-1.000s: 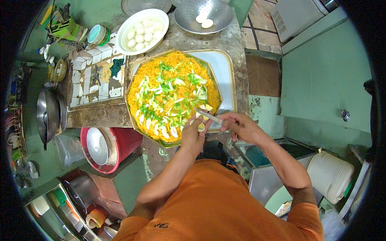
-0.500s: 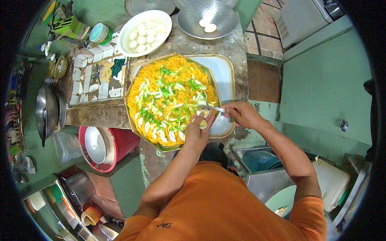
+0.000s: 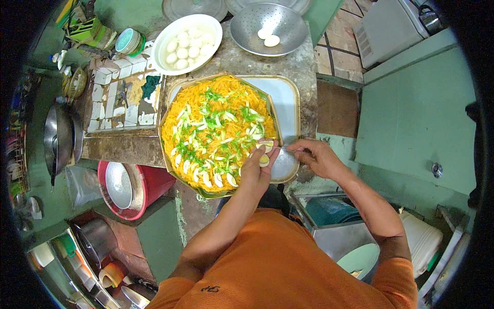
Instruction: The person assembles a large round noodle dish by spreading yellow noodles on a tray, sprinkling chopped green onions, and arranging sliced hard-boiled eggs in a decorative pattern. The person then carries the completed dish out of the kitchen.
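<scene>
My left hand [image 3: 253, 172] is closed around cut pieces of boiled egg [image 3: 264, 160], their yellow yolk showing, over the near right edge of a noodle platter. My right hand [image 3: 320, 157] pinches a slim metal knife [image 3: 284, 149], mostly hidden, whose tip reaches toward the egg pieces. The platter holds orange-yellow noodles [image 3: 206, 139] topped with chopped green and pale vegetable strips. White egg slices [image 3: 218, 179] lie in a row along its near left edge. Beneath the platter is a pale rectangular tray [image 3: 286, 100].
Behind the platter stand a white bowl [image 3: 160, 51] of peeled eggs in liquid and a metal colander [image 3: 247, 38] with two eggs. A tiled recess [image 3: 116, 110] lies at left. Below the counter are a red tub [image 3: 146, 198] and, at right, a metal bin [image 3: 334, 234].
The knife has drawn back rightward from over the noodles to beside the egg pieces. My right hand has shifted slightly right and down; my left still grips the egg.
</scene>
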{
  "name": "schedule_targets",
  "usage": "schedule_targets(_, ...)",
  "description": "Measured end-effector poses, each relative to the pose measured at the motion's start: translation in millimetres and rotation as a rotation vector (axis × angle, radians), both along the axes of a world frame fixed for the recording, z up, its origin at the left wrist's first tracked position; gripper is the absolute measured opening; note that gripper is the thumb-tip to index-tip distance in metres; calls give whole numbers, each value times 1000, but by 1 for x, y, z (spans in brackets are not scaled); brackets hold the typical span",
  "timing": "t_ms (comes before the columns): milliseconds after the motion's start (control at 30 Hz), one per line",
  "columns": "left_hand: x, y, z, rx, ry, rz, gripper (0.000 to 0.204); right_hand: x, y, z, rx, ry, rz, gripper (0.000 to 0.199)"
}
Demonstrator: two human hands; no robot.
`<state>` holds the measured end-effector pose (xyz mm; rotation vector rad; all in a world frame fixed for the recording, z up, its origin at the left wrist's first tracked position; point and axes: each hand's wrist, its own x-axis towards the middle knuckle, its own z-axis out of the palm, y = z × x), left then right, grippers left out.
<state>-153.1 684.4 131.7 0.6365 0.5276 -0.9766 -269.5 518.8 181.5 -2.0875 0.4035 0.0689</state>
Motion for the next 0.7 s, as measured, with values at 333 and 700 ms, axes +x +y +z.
schedule_targets(333,8,-14,-1,81,31,98,28,44,-34,10,461,400,-63,23)
schedule_targets(700,17,-35,-3,-17,73,142,32,46,-52,-3,-89,74,149,23)
